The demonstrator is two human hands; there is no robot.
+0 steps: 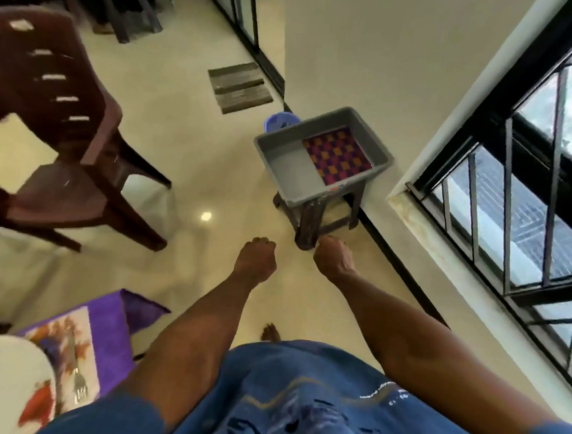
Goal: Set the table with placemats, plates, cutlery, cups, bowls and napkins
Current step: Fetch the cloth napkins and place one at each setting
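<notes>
A grey plastic tub (280,164) stands on a dark stool (310,224) by the wall, with a purple and orange checked cloth (338,156) lying in its right half. My left hand (255,258) and my right hand (333,256) hang in front of me below the tub, fingers curled, holding nothing. At the bottom left, a corner of the table shows a purple cloth (109,320), a placemat with leaf print (73,335), a white plate with red marks (12,378) and a fork (80,385) beside the plate.
A dark brown plastic chair (62,135) stands at the left. A striped doormat (239,87) lies on the tiled floor farther ahead. A blue plastic item (279,119) sits behind the tub. A barred window (515,181) runs along the right wall.
</notes>
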